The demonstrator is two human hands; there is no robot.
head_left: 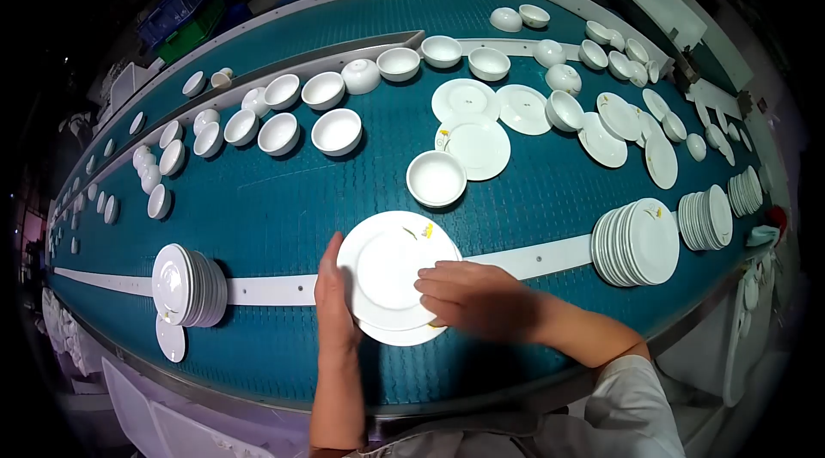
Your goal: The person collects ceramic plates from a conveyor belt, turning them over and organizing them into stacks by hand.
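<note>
A white dinner plate (385,273) with a small yellow flower print is in front of me, with at least one more plate (404,336) showing beneath it. My left hand (333,290) grips the left rim, thumb pointing up along the edge. The fingers of my right hand (481,299) lie across the right side of the top plate, and its thumb is hidden. Just beyond the plates, a white bowl (436,179) stands upright and overlaps a flat plate (478,149).
A green conveyor belt (258,179) carries many white bowls and loose plates. A white divider strip (550,260) crosses it. Plate stacks stand to the left (191,286) and right (636,243). White bins (189,424) sit below the near edge.
</note>
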